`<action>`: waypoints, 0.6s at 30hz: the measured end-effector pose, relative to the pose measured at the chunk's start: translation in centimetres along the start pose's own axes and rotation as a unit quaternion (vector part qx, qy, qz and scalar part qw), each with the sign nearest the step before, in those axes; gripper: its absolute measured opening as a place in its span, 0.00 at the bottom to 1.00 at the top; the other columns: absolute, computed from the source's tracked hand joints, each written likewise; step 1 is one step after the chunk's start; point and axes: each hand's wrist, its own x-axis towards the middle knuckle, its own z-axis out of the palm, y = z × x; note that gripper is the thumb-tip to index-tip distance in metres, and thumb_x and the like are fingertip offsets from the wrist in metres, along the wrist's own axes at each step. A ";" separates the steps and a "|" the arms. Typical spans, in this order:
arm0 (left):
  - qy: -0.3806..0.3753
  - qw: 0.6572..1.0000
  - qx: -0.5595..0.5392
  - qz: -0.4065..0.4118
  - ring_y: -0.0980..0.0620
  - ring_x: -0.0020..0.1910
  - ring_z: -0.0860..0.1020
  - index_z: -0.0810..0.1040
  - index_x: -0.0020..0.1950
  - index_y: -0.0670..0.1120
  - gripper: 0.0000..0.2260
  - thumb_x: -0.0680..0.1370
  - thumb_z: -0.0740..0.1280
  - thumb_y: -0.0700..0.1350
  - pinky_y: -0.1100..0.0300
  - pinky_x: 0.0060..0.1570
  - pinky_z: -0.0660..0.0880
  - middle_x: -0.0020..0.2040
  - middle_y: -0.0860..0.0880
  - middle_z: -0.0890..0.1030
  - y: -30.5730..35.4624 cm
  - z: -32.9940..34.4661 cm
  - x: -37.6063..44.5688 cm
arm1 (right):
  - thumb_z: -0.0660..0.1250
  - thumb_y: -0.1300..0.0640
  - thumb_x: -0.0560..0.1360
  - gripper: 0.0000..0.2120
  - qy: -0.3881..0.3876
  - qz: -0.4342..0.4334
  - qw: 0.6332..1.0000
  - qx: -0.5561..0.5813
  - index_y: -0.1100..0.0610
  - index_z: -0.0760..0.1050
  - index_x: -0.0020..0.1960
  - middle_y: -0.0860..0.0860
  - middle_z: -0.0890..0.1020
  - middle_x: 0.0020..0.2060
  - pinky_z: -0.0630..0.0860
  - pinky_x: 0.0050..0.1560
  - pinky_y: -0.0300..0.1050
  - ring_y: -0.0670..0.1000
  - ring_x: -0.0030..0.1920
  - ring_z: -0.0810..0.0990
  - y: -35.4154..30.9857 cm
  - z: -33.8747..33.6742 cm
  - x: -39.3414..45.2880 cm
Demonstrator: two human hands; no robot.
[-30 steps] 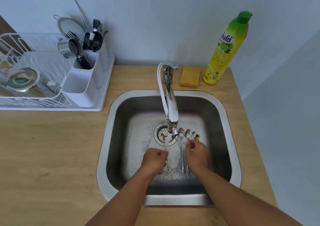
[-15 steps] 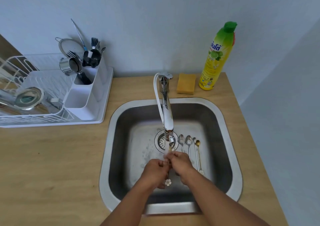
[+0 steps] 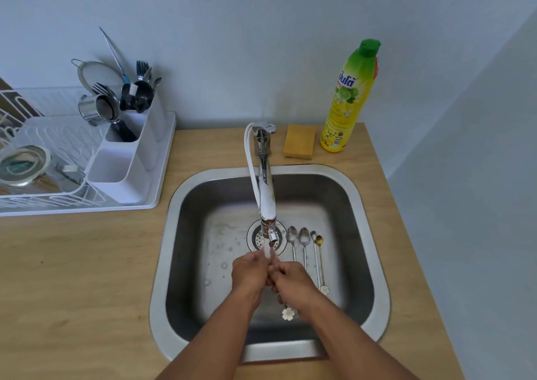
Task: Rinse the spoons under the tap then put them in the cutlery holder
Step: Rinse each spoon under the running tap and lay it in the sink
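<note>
Water runs from the chrome tap [image 3: 266, 202] into the steel sink [image 3: 171, 234]. My left hand [image 3: 248, 275] and my right hand [image 3: 292, 279] are pressed together under the stream, both closed on one spoon [image 3: 288, 313]; only its white flower-shaped handle end shows below my hands. Several more spoons [image 3: 304, 243] lie side by side on the sink floor to the right of the drain, one of them gold. The white cutlery holder [image 3: 125, 167] stands in the dish rack at the left, with forks and dark utensils in its rear compartments.
A white dish rack [image 3: 72, 202] with a metal bowl and strainer sits on the wooden counter at left. A yellow sponge [image 3: 299, 141] and a green-yellow dish soap bottle [image 3: 348, 97] stand behind the sink. A wall closes in on the right.
My right hand left the spoons on the sink floor and joined my left hand on the spoon under the running water. The view tilted down slightly.
</note>
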 end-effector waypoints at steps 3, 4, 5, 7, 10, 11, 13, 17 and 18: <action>-0.039 0.999 -0.036 -0.005 0.50 0.36 0.85 0.86 0.49 0.41 0.08 0.82 0.71 0.44 0.56 0.39 0.84 0.40 0.43 0.89 -0.2 0.6 -0.4 | 0.62 0.57 0.84 0.15 0.040 0.010 0.999 0.023 0.61 0.84 0.47 0.52 0.79 0.31 0.66 0.29 0.44 0.47 0.26 0.70 -0.2 -0.3 0.3; -0.053 0.998 -0.045 -0.010 0.48 0.38 0.84 0.86 0.51 0.40 0.08 0.83 0.70 0.43 0.52 0.44 0.84 0.43 0.41 0.89 -0.4 0.6 -0.6 | 0.62 0.57 0.84 0.15 0.049 0.011 0.998 0.027 0.62 0.84 0.46 0.52 0.80 0.30 0.67 0.29 0.43 0.47 0.25 0.70 -0.2 -0.4 0.4; -0.065 0.996 -0.052 -0.015 0.47 0.40 0.83 0.86 0.52 0.40 0.07 0.83 0.69 0.42 0.50 0.48 0.84 0.45 0.39 0.89 -0.4 0.5 -0.7 | 0.62 0.57 0.84 0.15 0.054 0.011 0.998 0.031 0.61 0.83 0.45 0.52 0.80 0.29 0.67 0.28 0.43 0.47 0.25 0.70 -0.3 -0.4 0.5; -0.073 0.996 -0.055 -0.019 0.48 0.38 0.82 0.86 0.50 0.39 0.06 0.82 0.70 0.40 0.52 0.46 0.84 0.44 0.40 0.89 -0.4 0.1 -0.6 | 0.62 0.57 0.84 0.15 0.054 0.010 0.998 0.037 0.59 0.83 0.43 0.51 0.79 0.28 0.67 0.29 0.44 0.47 0.24 0.70 -0.3 -0.2 0.5; -0.044 0.998 -0.039 -0.012 0.48 0.36 0.81 0.86 0.46 0.39 0.06 0.81 0.71 0.38 0.55 0.40 0.83 0.38 0.41 0.88 -0.3 -0.1 -0.4 | 0.62 0.56 0.84 0.17 0.059 -0.012 0.998 0.021 0.54 0.82 0.40 0.49 0.79 0.27 0.68 0.30 0.44 0.46 0.24 0.70 -0.2 0.3 0.2; -0.024 0.999 -0.037 -0.007 0.47 0.36 0.81 0.86 0.47 0.38 0.07 0.81 0.70 0.38 0.55 0.38 0.83 0.37 0.42 0.88 -0.2 0.0 -0.4 | 0.62 0.56 0.84 0.18 0.063 -0.020 0.998 0.014 0.53 0.81 0.38 0.47 0.78 0.26 0.69 0.30 0.44 0.46 0.24 0.71 -0.3 0.5 0.1; 0.015 1.000 -0.020 0.007 0.48 0.34 0.83 0.86 0.45 0.39 0.10 0.83 0.69 0.41 0.57 0.35 0.83 0.35 0.43 0.88 0.0 0.2 -0.2 | 0.62 0.57 0.83 0.20 0.063 -0.032 0.997 0.004 0.51 0.80 0.33 0.46 0.77 0.24 0.70 0.31 0.45 0.46 0.24 0.71 -0.7 0.8 -0.2; 0.012 0.999 -0.045 -0.011 0.44 0.36 0.81 0.86 0.49 0.39 0.11 0.84 0.66 0.41 0.51 0.42 0.83 0.37 0.41 0.87 0.4 0.3 -0.2 | 0.61 0.61 0.82 0.16 0.058 -0.028 0.998 0.028 0.59 0.83 0.41 0.50 0.78 0.28 0.69 0.30 0.44 0.47 0.27 0.71 -1.2 0.7 -0.3; 0.002 0.997 -0.072 -0.030 0.44 0.37 0.79 0.86 0.51 0.38 0.11 0.84 0.64 0.40 0.49 0.42 0.83 0.38 0.40 0.86 0.4 0.3 -0.4 | 0.62 0.61 0.82 0.15 0.058 -0.023 0.997 0.039 0.60 0.84 0.42 0.50 0.78 0.29 0.69 0.29 0.44 0.47 0.27 0.71 -1.3 0.5 -0.3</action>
